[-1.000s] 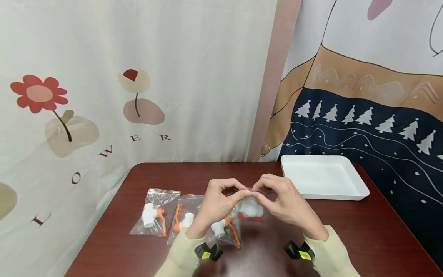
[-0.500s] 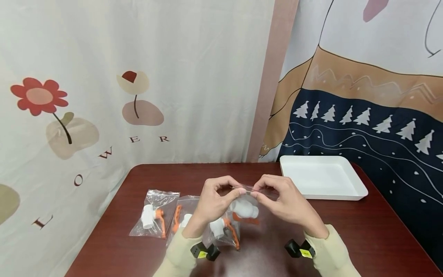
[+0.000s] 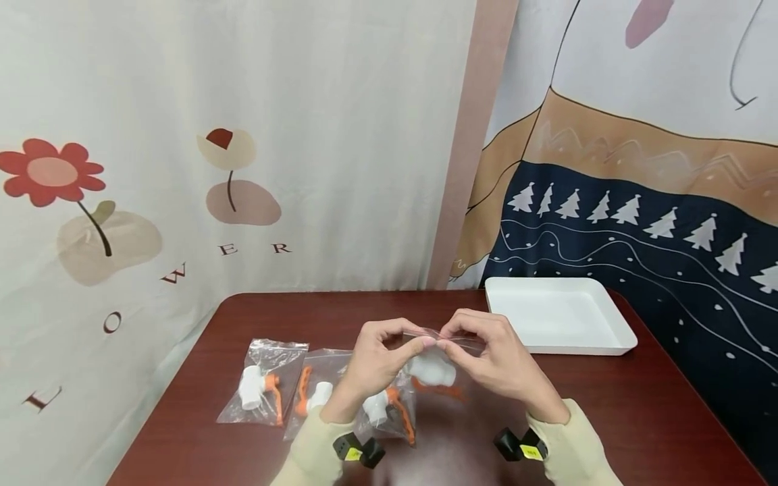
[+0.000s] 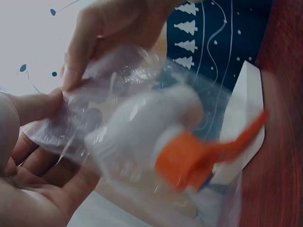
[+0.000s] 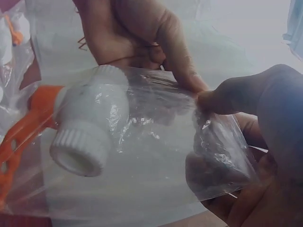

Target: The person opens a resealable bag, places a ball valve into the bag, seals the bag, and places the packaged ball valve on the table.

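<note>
A white plastic ball valve (image 5: pixel 90 118) with an orange lever handle (image 4: pixel 189 158) hangs inside a clear zip bag (image 5: pixel 156 137), above the table. My left hand (image 3: pixel 377 358) pinches the bag's top edge between thumb and forefinger. From the other side my right hand (image 3: pixel 495 354) pinches the same edge, its fingertips right beside the left ones. In the right wrist view the valve sits toward the far end of the bag, away from the pinched edge.
Three similar bagged valves lie on the dark red table (image 3: pixel 608 412): one bag at far left (image 3: pixel 260 388), a middle bag (image 3: pixel 316 395) and a bag (image 3: pixel 385 408) near my left wrist. A white tray (image 3: pixel 559 314) stands at the back right, before a printed curtain (image 3: pixel 346 169).
The fingertips parted slightly along the bag's edge half a second ago and now meet again. The hanging valve has shifted a little. The head view has turned slightly.
</note>
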Demonstrator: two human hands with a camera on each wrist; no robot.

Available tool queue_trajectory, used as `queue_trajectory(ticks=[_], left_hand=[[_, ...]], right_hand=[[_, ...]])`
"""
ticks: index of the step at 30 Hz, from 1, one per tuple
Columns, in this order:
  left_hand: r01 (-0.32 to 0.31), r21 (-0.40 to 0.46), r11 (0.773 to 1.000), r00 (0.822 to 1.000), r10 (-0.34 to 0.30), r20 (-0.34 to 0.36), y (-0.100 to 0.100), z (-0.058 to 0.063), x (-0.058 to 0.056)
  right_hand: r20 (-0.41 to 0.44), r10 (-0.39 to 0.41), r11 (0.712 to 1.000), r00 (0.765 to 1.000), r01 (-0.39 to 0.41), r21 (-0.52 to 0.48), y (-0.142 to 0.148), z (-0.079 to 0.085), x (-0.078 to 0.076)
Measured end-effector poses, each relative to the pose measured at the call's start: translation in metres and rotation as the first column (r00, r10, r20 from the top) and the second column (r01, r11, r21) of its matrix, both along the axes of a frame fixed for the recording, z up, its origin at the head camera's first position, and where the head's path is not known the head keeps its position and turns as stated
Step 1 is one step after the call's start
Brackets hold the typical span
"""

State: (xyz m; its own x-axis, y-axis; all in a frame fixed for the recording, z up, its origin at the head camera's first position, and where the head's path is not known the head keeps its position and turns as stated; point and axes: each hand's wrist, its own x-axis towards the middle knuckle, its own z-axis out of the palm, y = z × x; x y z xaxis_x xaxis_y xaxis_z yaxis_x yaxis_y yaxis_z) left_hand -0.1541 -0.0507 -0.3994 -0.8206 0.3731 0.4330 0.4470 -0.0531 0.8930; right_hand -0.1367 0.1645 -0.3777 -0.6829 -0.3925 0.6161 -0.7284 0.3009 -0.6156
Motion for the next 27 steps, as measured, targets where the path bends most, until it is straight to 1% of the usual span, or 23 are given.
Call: queue_trajectory(ticks=[2,5,10,15,18,22,27], left_hand=[[-0.028,-0.008,1.0,1.0,0.028,-0.006,-0.001,0.001,0.001],[-0.046,-0.01,0.999,0.999,0.045,-0.013,-0.001,0.003,0.003],[-0.074,-0.014,0.997,0.997,0.074,-0.021,-0.001,0.006,0.005],[-0.106,-0.009,0.994,0.992,0.105,-0.073,-0.003,0.009,0.005],[-0.114,-0.006,0.993,0.989,0.113,-0.092,-0.005,0.009,0.003],[-0.13,0.006,0.992,0.986,0.13,-0.103,-0.008,0.01,0.002],[-0.138,-0.003,0.99,0.986,0.137,-0.092,-0.01,0.012,0.002]], right_hand=[[0.017,-0.014,1.0,1.0,0.014,0.002,-0.001,-0.001,0.0],[0.043,-0.039,0.999,0.998,0.039,0.007,-0.001,-0.001,-0.001],[0.055,-0.057,0.998,0.997,0.056,0.015,0.0,0.0,0.0],[0.044,-0.067,0.997,0.997,0.066,0.027,0.001,0.002,-0.002],[0.035,-0.069,0.997,0.997,0.068,0.035,0.002,0.002,-0.003],[0.036,-0.094,0.994,0.995,0.093,0.051,0.007,0.004,-0.003],[0.051,-0.114,0.992,0.992,0.111,0.064,0.013,0.005,-0.002]])
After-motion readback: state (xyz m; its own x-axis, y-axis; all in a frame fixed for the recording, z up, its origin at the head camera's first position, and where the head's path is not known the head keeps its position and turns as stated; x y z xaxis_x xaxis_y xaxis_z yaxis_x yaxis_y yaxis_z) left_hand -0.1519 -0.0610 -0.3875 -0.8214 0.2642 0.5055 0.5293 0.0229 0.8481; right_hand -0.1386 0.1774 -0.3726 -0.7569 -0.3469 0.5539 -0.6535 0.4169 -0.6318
